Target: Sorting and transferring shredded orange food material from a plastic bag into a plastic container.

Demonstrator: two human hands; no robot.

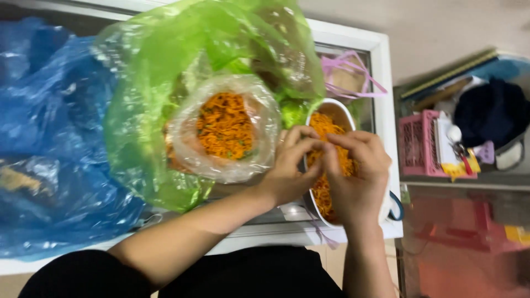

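fingers (309,144) pinching shreds, over bowl (346,113) rim

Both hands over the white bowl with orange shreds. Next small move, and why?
Probably draw the fingertips apart to loosen the pinch of orange shreds and let it drop into the white bowl. The left hand and right hand meet directly above that bowl, which already holds shreds, and more wait in the clear bag inside the green bag beside it.

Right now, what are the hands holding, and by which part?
Both hands pinch orange shreds with their fingers over the white bowl; the exact grip is unclear.
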